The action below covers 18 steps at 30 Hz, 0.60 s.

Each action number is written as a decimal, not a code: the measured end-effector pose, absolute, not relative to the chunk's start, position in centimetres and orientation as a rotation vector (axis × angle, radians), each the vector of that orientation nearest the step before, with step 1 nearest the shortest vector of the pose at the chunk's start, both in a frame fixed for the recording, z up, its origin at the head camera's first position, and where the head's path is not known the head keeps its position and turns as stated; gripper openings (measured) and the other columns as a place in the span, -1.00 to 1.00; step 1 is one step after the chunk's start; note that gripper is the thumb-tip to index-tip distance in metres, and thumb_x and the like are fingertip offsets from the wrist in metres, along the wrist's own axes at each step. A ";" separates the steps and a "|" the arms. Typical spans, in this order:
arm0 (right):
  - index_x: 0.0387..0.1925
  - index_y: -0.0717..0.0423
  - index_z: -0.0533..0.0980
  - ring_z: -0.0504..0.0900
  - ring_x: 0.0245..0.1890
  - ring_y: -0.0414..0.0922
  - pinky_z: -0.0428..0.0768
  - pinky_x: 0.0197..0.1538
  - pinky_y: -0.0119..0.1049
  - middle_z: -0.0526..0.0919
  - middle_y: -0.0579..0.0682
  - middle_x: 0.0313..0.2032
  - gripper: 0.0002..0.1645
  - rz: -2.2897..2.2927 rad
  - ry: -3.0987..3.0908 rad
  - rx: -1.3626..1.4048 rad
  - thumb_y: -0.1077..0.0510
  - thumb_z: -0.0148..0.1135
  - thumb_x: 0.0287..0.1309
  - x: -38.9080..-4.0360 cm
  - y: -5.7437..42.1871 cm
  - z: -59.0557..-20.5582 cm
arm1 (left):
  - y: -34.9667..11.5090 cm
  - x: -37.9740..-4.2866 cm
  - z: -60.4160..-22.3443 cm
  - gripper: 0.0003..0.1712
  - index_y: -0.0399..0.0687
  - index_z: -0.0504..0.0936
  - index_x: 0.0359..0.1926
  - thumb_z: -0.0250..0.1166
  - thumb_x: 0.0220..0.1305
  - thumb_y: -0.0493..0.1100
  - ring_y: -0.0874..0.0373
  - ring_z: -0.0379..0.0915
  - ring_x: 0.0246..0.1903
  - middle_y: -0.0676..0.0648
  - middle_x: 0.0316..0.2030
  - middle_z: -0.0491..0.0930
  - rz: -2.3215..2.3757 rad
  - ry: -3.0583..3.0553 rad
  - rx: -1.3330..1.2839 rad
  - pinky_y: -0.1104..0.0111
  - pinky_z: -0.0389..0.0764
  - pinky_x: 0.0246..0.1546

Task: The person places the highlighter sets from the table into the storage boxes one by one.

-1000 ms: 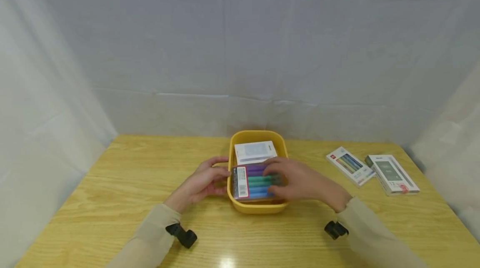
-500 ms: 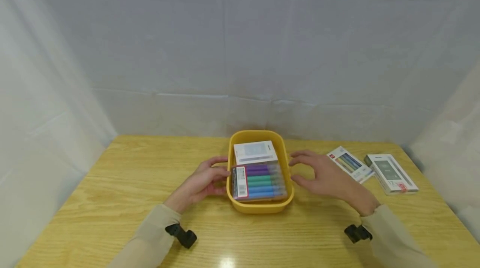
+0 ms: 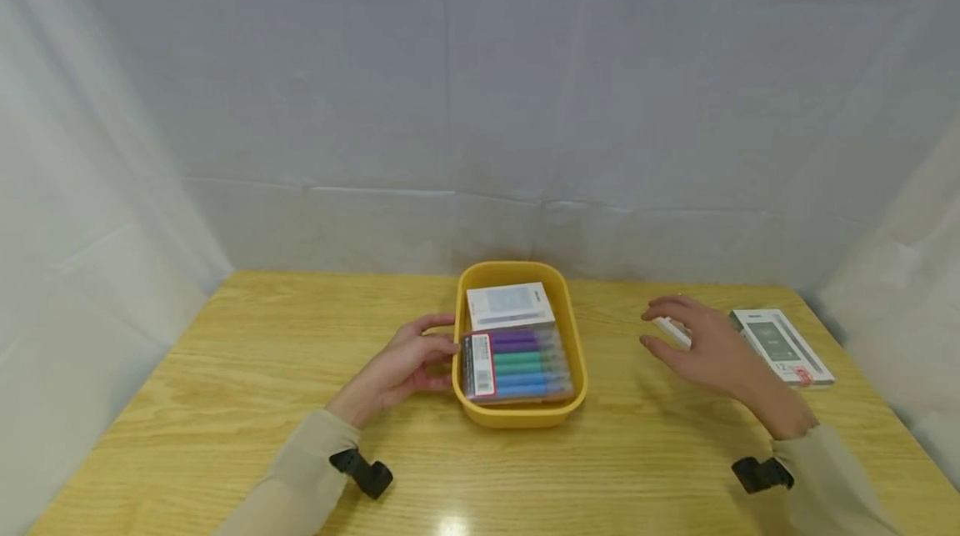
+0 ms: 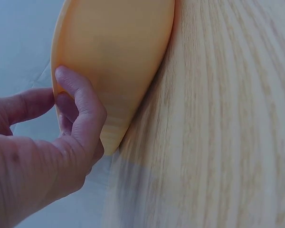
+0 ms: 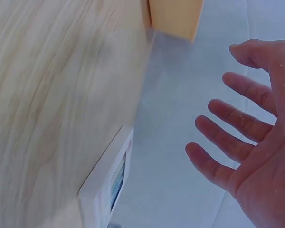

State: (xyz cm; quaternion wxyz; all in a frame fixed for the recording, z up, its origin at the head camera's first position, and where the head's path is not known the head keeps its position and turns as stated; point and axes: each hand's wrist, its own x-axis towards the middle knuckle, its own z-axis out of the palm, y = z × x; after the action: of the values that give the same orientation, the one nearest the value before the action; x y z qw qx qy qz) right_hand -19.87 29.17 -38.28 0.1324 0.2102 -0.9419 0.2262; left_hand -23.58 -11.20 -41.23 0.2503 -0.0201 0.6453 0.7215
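A yellow plastic basket point(image 3: 521, 417) stands mid-table. It holds a white box point(image 3: 510, 305) at its far end and a clear pack of purple, green and blue markers point(image 3: 519, 365) at its near end. My left hand point(image 3: 405, 365) pinches the basket's left rim, the thumb on one side and fingers against the outer wall in the left wrist view. Above a white pen box point(image 5: 104, 183) on the right hovers my right hand point(image 3: 705, 348), fingers spread and holding nothing. In the head view that hand hides most of this box.
Another white box point(image 3: 783, 348) with a grey-green panel and a red sticker lies at the right of the wooden table point(image 3: 300, 311). A pale sheet point(image 3: 480, 102) hangs behind the table and at both sides.
My right hand has let go of the marker pack in the basket and moved right, over the pen box. The left hand stays at the basket's rim.
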 end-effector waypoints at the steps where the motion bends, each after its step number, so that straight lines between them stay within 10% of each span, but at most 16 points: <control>1: 0.06 0.07 0.63 0.65 0.08 0.28 0.62 0.00 0.23 0.64 0.19 0.16 -0.66 0.652 -2.724 0.595 0.09 0.36 0.29 -19.8 29.6 -38.4 | -11.2 -23.6 -41.3 -0.31 -0.16 0.17 0.48 0.17 0.39 -0.29 0.12 0.57 -0.12 -0.23 0.15 0.57 1.961 1.759 -0.052 0.33 0.68 -0.30; 5: 0.00 0.10 0.64 0.71 -0.34 0.07 0.62 -0.25 -0.01 0.66 0.25 0.11 -0.71 0.611 -2.678 0.530 0.12 0.37 0.27 -19.6 31.4 -38.9 | -11.1 -23.6 -41.3 -0.31 -0.15 0.18 0.47 0.17 0.38 -0.29 0.13 0.58 -0.12 -0.22 0.14 0.58 1.963 1.755 -0.060 0.33 0.68 -0.30; 10: 0.01 0.16 0.64 0.28 -0.79 -0.35 0.41 -0.47 -0.29 0.62 0.32 0.13 -0.66 0.556 -2.693 0.392 0.05 0.35 0.30 -19.4 33.6 -39.4 | -11.1 -23.6 -41.3 -0.31 -0.15 0.18 0.47 0.18 0.37 -0.30 0.13 0.58 -0.13 -0.21 0.12 0.59 1.973 1.749 -0.061 0.33 0.68 -0.31; 18: 0.06 0.23 0.61 0.65 -0.18 0.32 0.55 -0.30 0.14 0.57 0.42 0.14 -0.55 0.512 -2.732 0.244 -0.01 0.30 0.32 -19.0 36.1 -39.9 | -11.3 -23.6 -41.3 -0.32 -0.16 0.18 0.47 0.16 0.40 -0.29 0.11 0.57 -0.12 -0.24 0.16 0.58 1.967 1.753 -0.052 0.34 0.68 -0.31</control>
State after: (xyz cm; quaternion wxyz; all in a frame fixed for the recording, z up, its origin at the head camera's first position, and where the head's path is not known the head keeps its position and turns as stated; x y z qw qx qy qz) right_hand -18.98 36.07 -39.95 0.1748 0.0862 -0.9641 0.1806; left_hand -23.62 -11.27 -41.30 0.2506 -0.0191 0.6439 0.7226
